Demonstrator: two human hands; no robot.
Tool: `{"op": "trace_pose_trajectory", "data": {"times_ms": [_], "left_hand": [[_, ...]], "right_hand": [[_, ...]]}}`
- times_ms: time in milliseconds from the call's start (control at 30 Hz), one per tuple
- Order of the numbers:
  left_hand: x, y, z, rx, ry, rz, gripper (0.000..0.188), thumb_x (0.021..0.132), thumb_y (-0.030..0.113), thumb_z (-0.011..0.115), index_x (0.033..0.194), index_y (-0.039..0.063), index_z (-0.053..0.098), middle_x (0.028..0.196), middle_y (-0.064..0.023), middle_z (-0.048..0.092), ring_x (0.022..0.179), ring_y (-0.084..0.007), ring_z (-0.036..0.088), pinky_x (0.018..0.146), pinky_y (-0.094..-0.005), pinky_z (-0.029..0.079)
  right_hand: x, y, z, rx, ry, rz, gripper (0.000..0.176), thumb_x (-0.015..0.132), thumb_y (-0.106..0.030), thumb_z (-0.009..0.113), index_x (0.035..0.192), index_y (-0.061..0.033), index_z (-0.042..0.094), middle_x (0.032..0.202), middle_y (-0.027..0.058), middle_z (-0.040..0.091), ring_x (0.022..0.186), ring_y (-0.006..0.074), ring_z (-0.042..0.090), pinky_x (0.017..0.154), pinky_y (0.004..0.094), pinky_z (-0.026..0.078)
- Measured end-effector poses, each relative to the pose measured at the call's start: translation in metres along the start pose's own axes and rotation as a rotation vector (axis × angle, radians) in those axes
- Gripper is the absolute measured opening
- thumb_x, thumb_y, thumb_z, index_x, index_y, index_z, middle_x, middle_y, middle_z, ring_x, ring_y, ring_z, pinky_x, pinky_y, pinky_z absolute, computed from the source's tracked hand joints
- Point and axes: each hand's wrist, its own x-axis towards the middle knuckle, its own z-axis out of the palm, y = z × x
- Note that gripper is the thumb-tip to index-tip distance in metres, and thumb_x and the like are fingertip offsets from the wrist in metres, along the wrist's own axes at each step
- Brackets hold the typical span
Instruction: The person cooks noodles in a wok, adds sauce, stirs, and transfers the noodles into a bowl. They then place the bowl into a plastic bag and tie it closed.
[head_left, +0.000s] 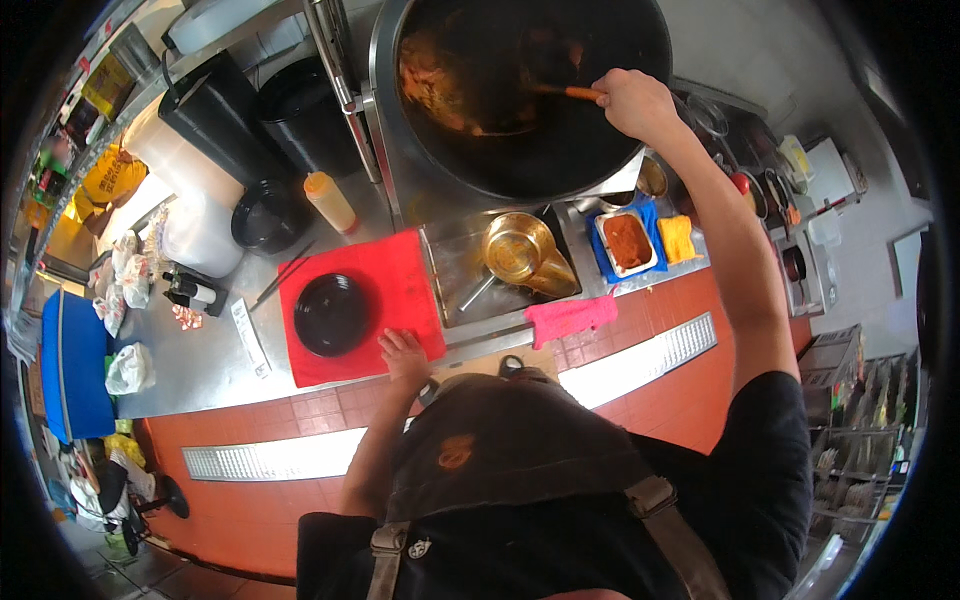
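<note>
My right hand (637, 103) grips the orange handle of a utensil (581, 93), whose far end reaches down into a large dark wok (480, 169). Reddish-brown food (439, 82) clings along the wok's left inner side. My left hand (405, 358) rests on a red cloth (405, 277) with nothing seen in it, its fingers apart. Just left of that hand, a round black plate (331, 315) lies on the same cloth. To the right of the cloth, a metal saucepan (517, 247) sits in a recessed steel tray.
A squeeze bottle (330, 202), a black bowl (262, 217) and dark chopsticks (281, 276) lie on the steel counter left of the wok. Right of the saucepan are a tray of red sauce (628, 241) and a yellow cloth (677, 238). A pink towel (570, 319) hangs on the front rail.
</note>
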Motion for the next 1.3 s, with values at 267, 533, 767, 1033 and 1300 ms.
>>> {"op": "trace_pose_trajectory", "data": {"times_ms": [267, 533, 767, 1033, 1300], "left_hand": [[-0.002, 0.001, -0.006, -0.013, -0.006, 0.007, 0.121, 0.070, 0.056, 0.085, 0.154, -0.009, 0.027, 0.158, -0.0421, 0.017, 0.143, -0.0627, 0.024, 0.108, -0.0628, 0.040], [-0.004, -0.003, 0.000, -0.063, 0.036, 0.029, 0.121, 0.068, 0.054, 0.087, 0.153, -0.010, 0.028, 0.157, -0.0432, 0.019, 0.142, -0.0630, 0.026, 0.106, -0.0620, 0.042], [-0.005, -0.002, -0.004, -0.050, 0.059, 0.032, 0.124, 0.066, 0.055, 0.088, 0.153, -0.009, 0.028, 0.156, -0.0439, 0.019, 0.141, -0.0635, 0.026, 0.105, -0.0616, 0.042], [-0.006, -0.003, -0.007, -0.095, 0.022, 0.028, 0.125, 0.066, 0.055, 0.088, 0.154, -0.008, 0.026, 0.157, -0.0432, 0.015, 0.143, -0.0635, 0.021, 0.108, -0.0631, 0.040], [-0.006, -0.002, -0.016, -0.064, -0.066, 0.014, 0.123, 0.071, 0.054, 0.086, 0.156, -0.008, 0.022, 0.159, -0.0410, 0.011, 0.146, -0.0619, 0.016, 0.112, -0.0629, 0.036]], "right_hand": [[0.000, -0.001, 0.004, 0.102, 0.100, 0.102, 0.030, 0.097, -0.018, 0.059, 0.123, -0.0125, 0.072, 0.102, 0.0207, 0.073, 0.098, 0.0393, 0.069, 0.087, 0.0483, 0.056], [-0.008, -0.002, -0.004, 0.039, 0.054, 0.050, 0.032, 0.098, -0.020, 0.059, 0.126, -0.0118, 0.071, 0.104, 0.0194, 0.073, 0.098, 0.0382, 0.070, 0.088, 0.0469, 0.056], [-0.014, -0.001, -0.013, 0.118, 0.070, 0.101, 0.032, 0.099, -0.023, 0.059, 0.126, -0.0089, 0.070, 0.106, 0.0192, 0.073, 0.100, 0.0368, 0.070, 0.090, 0.0463, 0.055], [-0.032, 0.002, -0.025, 0.223, 0.063, 0.132, 0.033, 0.100, -0.025, 0.058, 0.123, -0.0042, 0.070, 0.106, 0.0205, 0.073, 0.100, 0.0377, 0.070, 0.091, 0.0463, 0.054], [-0.050, 0.000, 0.002, -0.003, 0.122, -0.181, 0.021, 0.089, -0.008, 0.063, 0.110, -0.0040, 0.068, 0.095, 0.0167, 0.071, 0.087, 0.0374, 0.070, 0.075, 0.0457, 0.056]]}}
